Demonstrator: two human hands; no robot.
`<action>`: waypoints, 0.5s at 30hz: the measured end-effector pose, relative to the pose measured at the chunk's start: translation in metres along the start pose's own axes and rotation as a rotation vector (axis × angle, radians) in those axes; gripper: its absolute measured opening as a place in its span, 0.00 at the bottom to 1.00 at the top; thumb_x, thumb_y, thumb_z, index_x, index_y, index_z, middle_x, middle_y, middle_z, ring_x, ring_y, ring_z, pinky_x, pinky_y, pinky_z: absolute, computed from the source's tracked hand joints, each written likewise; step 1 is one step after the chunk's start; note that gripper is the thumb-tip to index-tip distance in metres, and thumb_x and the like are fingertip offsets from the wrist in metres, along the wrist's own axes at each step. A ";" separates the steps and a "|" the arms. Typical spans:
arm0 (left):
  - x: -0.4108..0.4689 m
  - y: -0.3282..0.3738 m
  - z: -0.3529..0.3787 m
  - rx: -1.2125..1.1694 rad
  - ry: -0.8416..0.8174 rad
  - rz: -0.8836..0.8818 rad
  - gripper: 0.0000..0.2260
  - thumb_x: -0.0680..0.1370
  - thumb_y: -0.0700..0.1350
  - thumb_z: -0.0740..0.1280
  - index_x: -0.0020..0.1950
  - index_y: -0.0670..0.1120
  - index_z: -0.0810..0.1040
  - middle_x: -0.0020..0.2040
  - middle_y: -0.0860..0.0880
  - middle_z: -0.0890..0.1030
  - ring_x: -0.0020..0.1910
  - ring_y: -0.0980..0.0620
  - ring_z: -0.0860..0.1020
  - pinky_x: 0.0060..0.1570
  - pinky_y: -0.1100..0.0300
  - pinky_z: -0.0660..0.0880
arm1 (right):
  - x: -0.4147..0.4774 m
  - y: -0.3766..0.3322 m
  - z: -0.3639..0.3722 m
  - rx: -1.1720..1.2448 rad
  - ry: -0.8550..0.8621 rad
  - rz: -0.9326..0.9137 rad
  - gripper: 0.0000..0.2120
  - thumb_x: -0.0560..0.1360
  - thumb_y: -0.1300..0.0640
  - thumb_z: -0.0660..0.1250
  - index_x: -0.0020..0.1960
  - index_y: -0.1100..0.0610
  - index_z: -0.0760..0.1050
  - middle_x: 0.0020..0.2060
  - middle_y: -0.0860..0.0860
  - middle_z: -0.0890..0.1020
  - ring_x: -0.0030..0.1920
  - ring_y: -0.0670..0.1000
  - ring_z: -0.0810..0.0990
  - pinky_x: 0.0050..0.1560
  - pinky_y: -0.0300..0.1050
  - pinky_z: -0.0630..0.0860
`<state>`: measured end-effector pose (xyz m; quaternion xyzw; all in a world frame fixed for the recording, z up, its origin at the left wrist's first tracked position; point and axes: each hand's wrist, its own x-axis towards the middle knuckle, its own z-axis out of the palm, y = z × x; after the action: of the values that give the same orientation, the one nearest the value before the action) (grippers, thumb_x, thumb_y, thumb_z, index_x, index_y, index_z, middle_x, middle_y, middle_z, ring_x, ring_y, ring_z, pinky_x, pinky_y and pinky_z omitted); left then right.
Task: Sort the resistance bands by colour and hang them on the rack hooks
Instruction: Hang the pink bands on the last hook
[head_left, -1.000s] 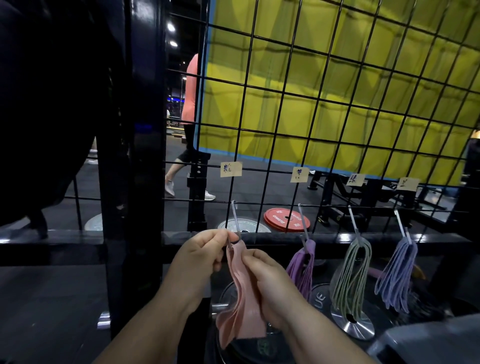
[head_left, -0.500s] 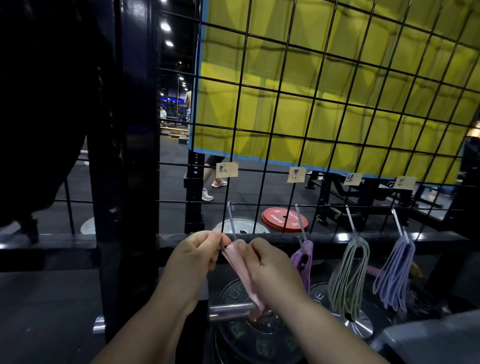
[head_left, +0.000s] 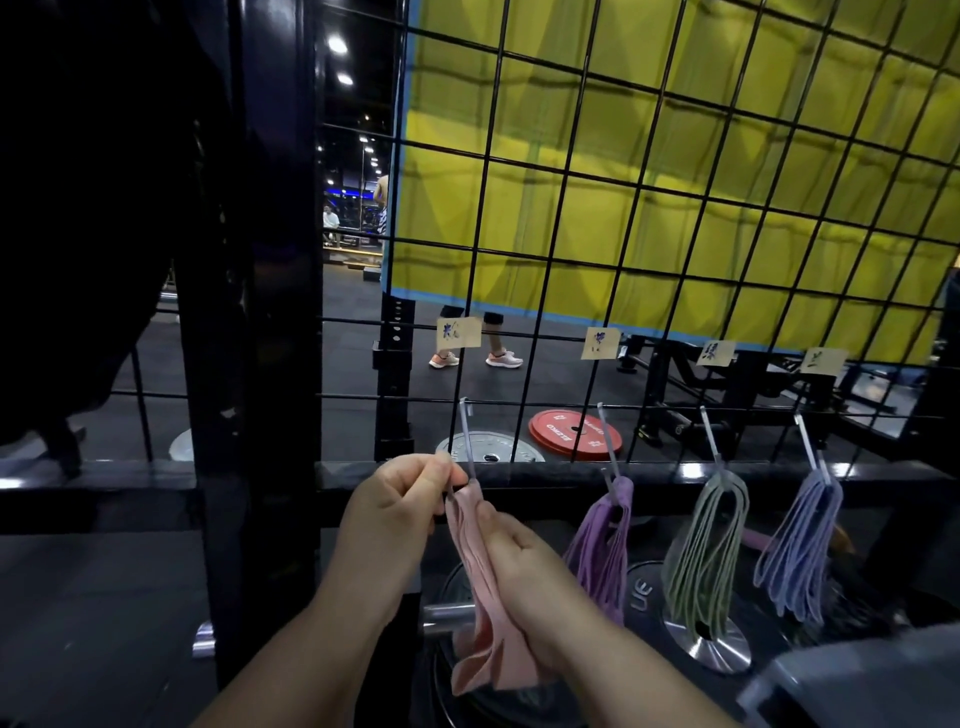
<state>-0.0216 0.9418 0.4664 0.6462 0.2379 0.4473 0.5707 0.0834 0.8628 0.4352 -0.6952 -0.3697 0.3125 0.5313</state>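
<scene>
1. My left hand (head_left: 400, 512) is closed in a pinch, thumb and forefinger nipping the top edge of the pink bands (head_left: 480, 587) right at the tip of the leftmost hook (head_left: 469, 444).
2. My right hand (head_left: 524, 571) is wrapped around the same pink bundle lower down, fingers curled over its right side, gripping it. The loose ends hang below my wrist, fanned out.
3. Whether the pink loop is actually over the hook tip or only held against it, I cannot tell; my fingers cover the spot.
4. The hook is a thin metal rod slanting down and toward me from the black wire grid (head_left: 675, 260).
5. Next hook to the right: purple bands (head_left: 602, 545), hanging free in a bunch.
6. Then the green bands (head_left: 704, 551) on their own hook, thin loops spread wide.
7. Farthest right, the blue-violet bands (head_left: 800, 545), likewise hanging.
8. Above each hook a small paper label (head_left: 458, 332) is fixed to the grid, handwritten; the writing is too small to read.
9. Below the bands: stacked weight plates with a steel bar end (head_left: 447, 618) poking out just left of the pink ends.
10. Through the grid: a yellow curtain (head_left: 675, 156), a red plate (head_left: 574, 434) flat on the dark floor, and a person's legs in pale shoes (head_left: 475, 358).
</scene>
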 end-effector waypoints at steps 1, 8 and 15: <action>-0.001 0.000 0.000 0.003 0.006 0.003 0.14 0.80 0.46 0.63 0.36 0.49 0.81 0.30 0.56 0.78 0.29 0.62 0.74 0.36 0.64 0.70 | 0.000 0.001 -0.001 0.008 0.000 -0.004 0.16 0.78 0.36 0.54 0.53 0.40 0.77 0.49 0.44 0.83 0.52 0.44 0.81 0.58 0.47 0.77; -0.008 -0.001 -0.001 0.221 0.011 0.145 0.06 0.70 0.43 0.75 0.38 0.49 0.78 0.29 0.52 0.77 0.30 0.55 0.75 0.34 0.65 0.73 | -0.001 0.021 0.001 -0.049 0.017 0.024 0.21 0.73 0.29 0.57 0.50 0.42 0.78 0.48 0.50 0.84 0.51 0.52 0.83 0.59 0.57 0.77; -0.009 -0.004 0.003 0.334 0.045 0.222 0.09 0.72 0.45 0.74 0.38 0.49 0.74 0.28 0.49 0.76 0.26 0.58 0.72 0.28 0.68 0.68 | -0.008 0.042 0.003 -0.026 -0.004 0.112 0.16 0.74 0.32 0.59 0.50 0.40 0.79 0.48 0.47 0.85 0.52 0.49 0.83 0.62 0.55 0.75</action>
<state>-0.0228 0.9342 0.4601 0.7441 0.2489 0.4759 0.3974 0.0843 0.8502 0.3946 -0.7210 -0.3355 0.3382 0.5032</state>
